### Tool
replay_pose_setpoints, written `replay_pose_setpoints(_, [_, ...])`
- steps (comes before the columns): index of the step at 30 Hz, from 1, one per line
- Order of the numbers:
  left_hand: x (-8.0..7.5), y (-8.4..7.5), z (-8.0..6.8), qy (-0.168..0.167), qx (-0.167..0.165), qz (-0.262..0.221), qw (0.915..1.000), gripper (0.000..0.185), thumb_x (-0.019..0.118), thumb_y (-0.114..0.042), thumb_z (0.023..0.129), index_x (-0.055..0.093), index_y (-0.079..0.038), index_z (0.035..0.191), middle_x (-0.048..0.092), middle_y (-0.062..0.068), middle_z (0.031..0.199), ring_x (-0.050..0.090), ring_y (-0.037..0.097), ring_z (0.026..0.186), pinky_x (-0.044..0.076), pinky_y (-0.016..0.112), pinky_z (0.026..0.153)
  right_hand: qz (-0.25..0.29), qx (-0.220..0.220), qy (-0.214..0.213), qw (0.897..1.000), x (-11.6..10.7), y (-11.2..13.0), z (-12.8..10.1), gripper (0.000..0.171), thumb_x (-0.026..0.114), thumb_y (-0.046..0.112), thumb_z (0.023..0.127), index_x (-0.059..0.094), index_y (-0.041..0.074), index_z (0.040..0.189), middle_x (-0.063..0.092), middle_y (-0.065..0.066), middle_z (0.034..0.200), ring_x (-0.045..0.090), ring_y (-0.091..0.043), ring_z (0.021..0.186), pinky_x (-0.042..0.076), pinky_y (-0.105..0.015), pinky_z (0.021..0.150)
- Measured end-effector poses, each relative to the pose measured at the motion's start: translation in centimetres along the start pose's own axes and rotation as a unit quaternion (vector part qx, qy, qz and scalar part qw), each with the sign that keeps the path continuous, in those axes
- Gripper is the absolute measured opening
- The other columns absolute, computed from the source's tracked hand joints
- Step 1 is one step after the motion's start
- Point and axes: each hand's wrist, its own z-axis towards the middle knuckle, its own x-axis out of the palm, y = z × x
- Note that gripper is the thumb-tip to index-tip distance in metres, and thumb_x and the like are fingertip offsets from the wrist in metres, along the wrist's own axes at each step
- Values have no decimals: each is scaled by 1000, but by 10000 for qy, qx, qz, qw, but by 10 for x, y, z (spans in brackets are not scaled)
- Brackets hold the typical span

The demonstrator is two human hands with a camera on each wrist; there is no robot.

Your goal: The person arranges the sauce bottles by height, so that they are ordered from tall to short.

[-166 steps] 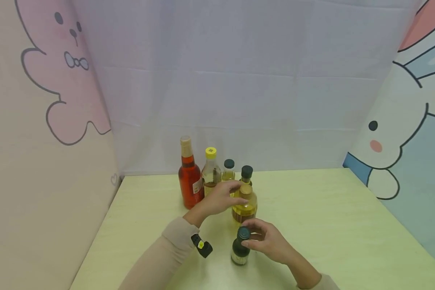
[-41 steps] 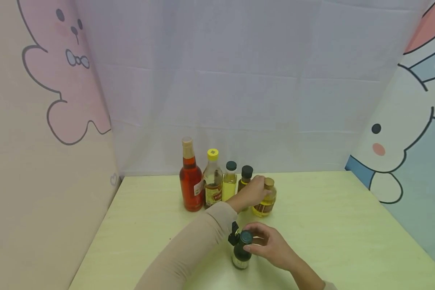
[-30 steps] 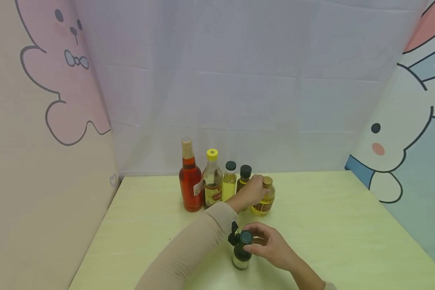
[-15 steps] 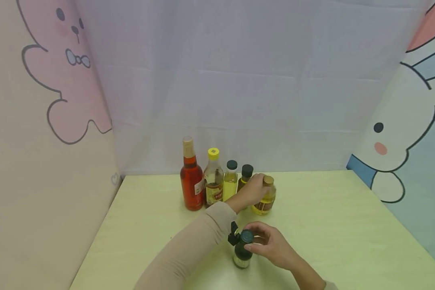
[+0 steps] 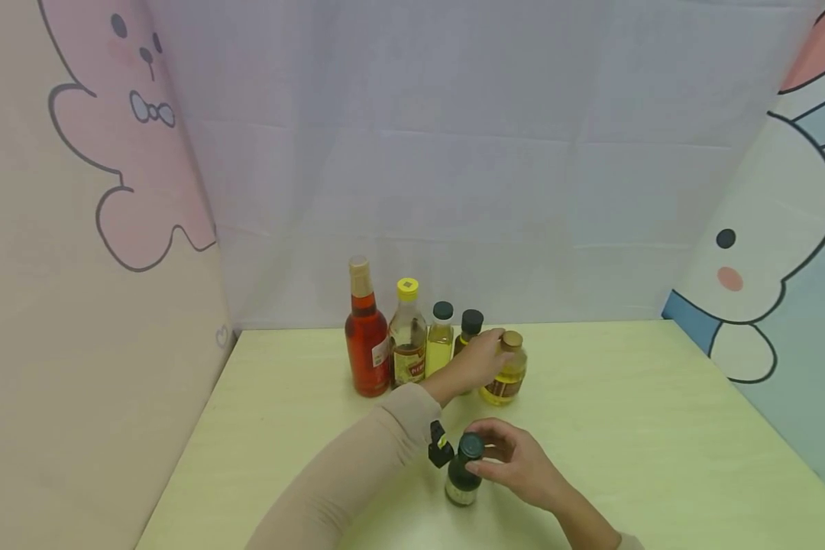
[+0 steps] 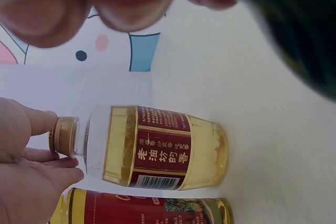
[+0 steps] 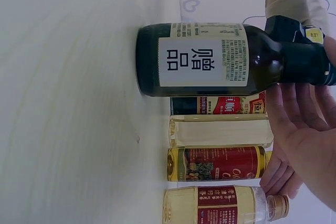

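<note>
My left hand [image 5: 480,360] reaches to the right end of a row of bottles at the back of the table. Its thumb and fingers [image 6: 31,150] close round the gold cap and neck of a squat yellow bottle [image 5: 505,374] with a red label [image 6: 157,153], which stands upright. Nearer me, my right hand [image 5: 509,462] grips the dark cap of a small dark green bottle [image 5: 462,480], also upright. The right wrist view shows that dark bottle's white label [image 7: 202,59] and my fingers [image 7: 307,116] at its cap.
Left of the squat bottle stand a tall red bottle [image 5: 366,344], a yellow-capped bottle [image 5: 407,340], a small pale oil bottle [image 5: 441,340] and a dark-capped bottle [image 5: 470,325]. The pale green table [image 5: 632,428] is walled by cloth and cartoon panels.
Over the last 5.5 s my left hand carried the squat yellow bottle from mid-table to the row's right end. In the last second both hands have barely moved.
</note>
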Motion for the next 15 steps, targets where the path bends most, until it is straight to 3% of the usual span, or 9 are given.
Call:
replay_pose_setpoints(7, [-2,3,-6,50,-82,-295,9995,50,49,-27,94,35,-7,137,43,5,133,41,16,119,35,31,96,9,9,18,10000,0,1,-1,39,71,5,77,52,-7,109,55,-20,102,59,-19,91,47,-40,82])
replay_pose_setpoints(15, [3,12,-10,-67,125,-388,9991,47,48,-25,95,37,-6,135,45,7,132,41,16,119,34,28,96,-27,-72,-45,10000,2,3,-1,39,71,6,77,52,-6,109,56,-19,102,59,-19,92,47,-36,82])
